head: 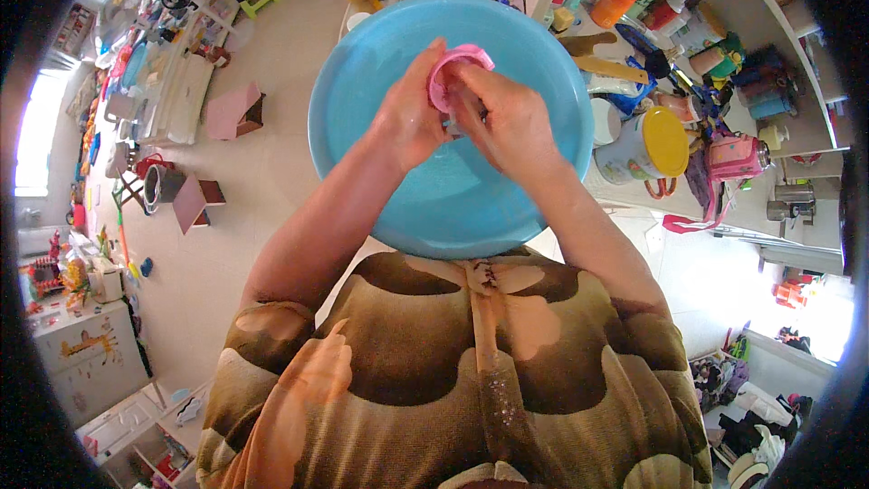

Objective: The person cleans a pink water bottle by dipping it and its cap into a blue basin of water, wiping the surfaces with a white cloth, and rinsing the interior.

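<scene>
A large light-blue plastic basin (448,207) lies right before me, its near rim close to my patterned clothing. Over its middle, my left hand (413,112) grips a small pink-rimmed, cup-like thing (468,53) from the left side. The round opening faces up towards me. My right hand (512,112) is bent against it from the right, its fingertips inside the pink rim. Whether those fingers hold anything is hidden. Below the rim, between both hands, a bit of something clear shows. Both hands look wet.
On the right, a crowded counter holds a tub with a yellow lid (665,142), an orange-capped container (613,4), a wooden-handled tool (611,70) and a pink bag (736,157). Open cardboard boxes (234,112) and a dark bin (163,188) stand on the floor at left.
</scene>
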Demonstrator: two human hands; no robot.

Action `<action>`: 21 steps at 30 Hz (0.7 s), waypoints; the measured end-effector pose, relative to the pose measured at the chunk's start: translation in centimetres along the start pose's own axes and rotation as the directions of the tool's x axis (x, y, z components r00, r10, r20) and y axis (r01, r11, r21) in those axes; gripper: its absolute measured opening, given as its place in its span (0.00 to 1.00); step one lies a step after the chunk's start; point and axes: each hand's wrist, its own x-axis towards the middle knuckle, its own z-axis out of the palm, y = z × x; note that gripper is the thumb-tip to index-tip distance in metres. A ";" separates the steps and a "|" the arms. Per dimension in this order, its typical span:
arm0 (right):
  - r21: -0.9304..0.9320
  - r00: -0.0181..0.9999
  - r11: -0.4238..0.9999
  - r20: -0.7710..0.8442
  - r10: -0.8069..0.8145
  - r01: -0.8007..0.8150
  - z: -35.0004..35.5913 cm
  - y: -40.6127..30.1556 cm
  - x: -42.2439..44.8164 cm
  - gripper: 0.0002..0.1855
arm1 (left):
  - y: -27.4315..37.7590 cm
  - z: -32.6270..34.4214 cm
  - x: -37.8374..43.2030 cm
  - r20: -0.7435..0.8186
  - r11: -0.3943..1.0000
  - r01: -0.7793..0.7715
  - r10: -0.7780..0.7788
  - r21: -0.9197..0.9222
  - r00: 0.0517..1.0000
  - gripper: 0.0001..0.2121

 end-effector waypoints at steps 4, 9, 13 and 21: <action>-0.077 0.993 0.993 -0.070 -0.093 0.087 0.6 0.0 -0.1 0.09 | -0.1 0.1 0.0 -0.008 0.994 -0.063 0.063 -0.090 0.998 0.19; -0.135 0.987 0.984 -0.123 0.101 -0.117 -0.1 0.5 0.7 0.09 | -0.5 -0.1 0.2 0.071 0.966 -0.211 0.223 -0.148 0.972 0.16; -0.115 0.987 0.981 -0.060 0.150 -0.156 0.5 0.3 0.3 0.08 | -0.5 -0.5 0.3 0.049 0.944 -0.241 0.258 -0.226 0.965 0.15; 0.557 0.798 0.592 0.252 0.547 -0.582 0.9 -1.5 0.4 0.10 | -0.8 -0.1 0.1 -0.047 0.882 -0.472 0.471 0.007 0.881 0.18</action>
